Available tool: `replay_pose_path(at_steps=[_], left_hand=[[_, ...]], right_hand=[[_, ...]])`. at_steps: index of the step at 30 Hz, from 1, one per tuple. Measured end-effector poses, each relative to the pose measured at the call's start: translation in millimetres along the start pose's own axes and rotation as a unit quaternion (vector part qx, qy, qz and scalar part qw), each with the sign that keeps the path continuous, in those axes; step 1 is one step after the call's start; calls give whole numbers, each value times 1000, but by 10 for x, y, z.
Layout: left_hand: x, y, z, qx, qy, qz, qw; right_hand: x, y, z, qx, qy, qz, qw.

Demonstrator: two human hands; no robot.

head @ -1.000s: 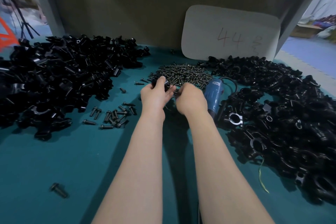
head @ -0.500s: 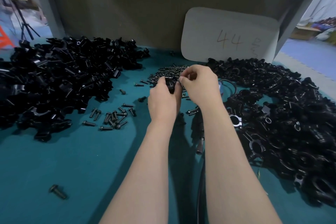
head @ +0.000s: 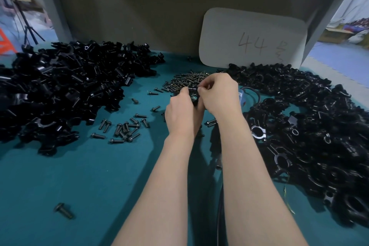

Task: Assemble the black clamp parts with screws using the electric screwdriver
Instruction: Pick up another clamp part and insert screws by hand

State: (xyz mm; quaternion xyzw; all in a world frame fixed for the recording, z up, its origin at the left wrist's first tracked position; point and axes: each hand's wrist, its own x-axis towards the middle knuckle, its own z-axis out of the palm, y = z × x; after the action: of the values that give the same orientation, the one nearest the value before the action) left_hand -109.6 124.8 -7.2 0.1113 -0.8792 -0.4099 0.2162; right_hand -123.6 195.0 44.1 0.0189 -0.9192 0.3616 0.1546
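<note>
1. Both forearms reached forward side by side over the teal table point(head: 79, 185), hands meeting just in front of the screw pile point(head: 184, 80)
2. Left hand point(head: 182, 115) back up, fingers curled forward round a black clamp part point(head: 192, 89); most of the part hidden behind the hand
3. Right hand point(head: 219, 94) arched above and just right of it, thumb and forefinger closed in a pinch at the part's top edge, other fingers curled in; whether a screw sat in the pinch, too small to tell
4. Loose heap of clamp parts, left pile point(head: 65, 86), well apart from the hands; right pile point(head: 309, 126) spread along the right edge of the table
5. Scattered screws point(head: 123, 130) between left pile and left forearm; one lone screw point(head: 63, 210) near the front
6. Blue screwdriver point(head: 242, 97) lay just beyond the right wrist, mostly hidden; its cable point(head: 219, 215) ran back between the forearms
7. White card point(head: 253, 38) marked "44" leaned upright behind the screw pile
</note>
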Motion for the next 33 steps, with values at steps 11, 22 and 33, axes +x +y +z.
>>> replay_pose_path(at_steps=[11,22,33], left_hand=[[21,-12,-40,-94,9,-54,994],[13,-25,-26,-66,-8,-25,997],[146,-85,-150,-483,-14,-255,837]], right_hand=[[8,73,13,73,-52,-25,996],[0,103,109,33,3,-16,999],[27,200,-14,-178,-176,90,964]])
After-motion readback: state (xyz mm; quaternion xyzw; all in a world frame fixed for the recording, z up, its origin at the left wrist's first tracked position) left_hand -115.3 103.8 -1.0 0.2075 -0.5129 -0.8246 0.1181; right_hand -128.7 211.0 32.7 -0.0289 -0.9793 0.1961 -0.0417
